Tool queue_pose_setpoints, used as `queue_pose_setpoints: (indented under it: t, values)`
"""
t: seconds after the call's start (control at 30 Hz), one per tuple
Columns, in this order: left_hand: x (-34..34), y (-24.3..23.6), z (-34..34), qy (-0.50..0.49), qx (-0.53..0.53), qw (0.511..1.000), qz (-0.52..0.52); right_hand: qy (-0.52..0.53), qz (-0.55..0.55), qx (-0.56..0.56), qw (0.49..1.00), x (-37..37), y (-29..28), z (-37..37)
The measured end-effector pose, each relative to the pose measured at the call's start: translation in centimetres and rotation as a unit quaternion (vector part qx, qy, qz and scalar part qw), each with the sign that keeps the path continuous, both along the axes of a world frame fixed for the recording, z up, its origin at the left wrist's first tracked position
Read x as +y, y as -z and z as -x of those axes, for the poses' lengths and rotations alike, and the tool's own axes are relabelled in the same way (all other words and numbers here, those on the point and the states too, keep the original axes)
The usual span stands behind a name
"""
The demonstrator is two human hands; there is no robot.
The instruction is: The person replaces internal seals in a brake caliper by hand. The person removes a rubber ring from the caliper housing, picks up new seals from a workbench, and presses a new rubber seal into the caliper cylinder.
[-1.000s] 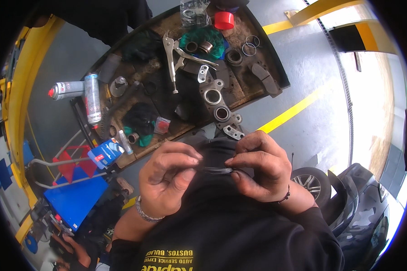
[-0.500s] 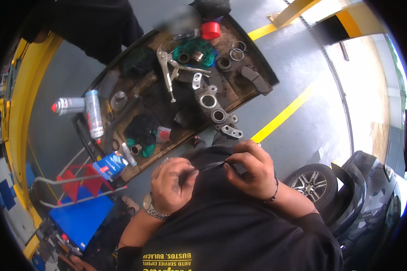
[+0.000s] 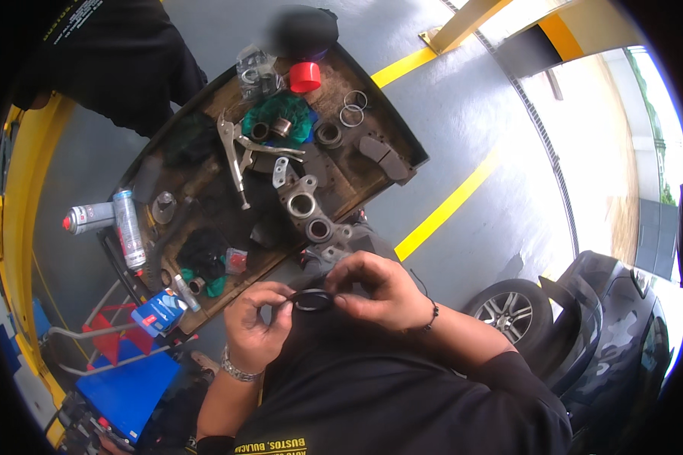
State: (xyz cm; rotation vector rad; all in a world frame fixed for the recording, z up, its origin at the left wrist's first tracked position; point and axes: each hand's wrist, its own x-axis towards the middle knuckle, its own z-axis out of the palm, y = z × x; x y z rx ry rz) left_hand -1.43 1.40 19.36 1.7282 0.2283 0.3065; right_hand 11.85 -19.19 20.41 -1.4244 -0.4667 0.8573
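A thin black rubber ring, which looks like a seal, is stretched between my two hands in front of my dark shirt. My left hand pinches its left edge between thumb and fingers. On the opposite edge, the fingertips of my right hand are closed in a pinch. Just beyond my hands, a metal brake caliper with two round bores rests at the near edge of the worn wooden cart top. Locking pliers lie to its upper left, and a brake pad to its upper right.
Metal pistons sit on green cloth near a red cap and thin rings. Spray cans and a blue box line the left side. A co-worker stands far left; a vehicle wheel is at right.
The black ring has turned from nearly edge-on to showing its round opening. Both hands have shifted slightly left and down, still pinching it. The view has swung, so the cart appears further left.
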Motion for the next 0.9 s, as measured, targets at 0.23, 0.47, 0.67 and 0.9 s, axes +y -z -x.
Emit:
queue_pose_setpoints:
  t: [0.23,0.47,0.67,0.9]
  values:
    - [-4.7,1.6,-3.1,-0.224,0.085,0.957,0.165,0.096,0.364,-0.565,0.734,-0.7,13.3,-20.4]
    - [-9.0,0.1,-7.1,-0.334,0.099,0.901,0.258,0.030,0.318,-0.616,0.720,0.4,19.1,-29.5]
    - [-11.1,1.5,-7.4,-0.336,0.127,0.872,0.332,-0.054,0.305,-0.643,0.701,2.2,18.1,-31.7]
    - [-11.4,2.3,-8.7,-0.354,0.120,0.863,0.340,-0.192,0.263,-0.580,0.746,2.0,13.5,-32.9]
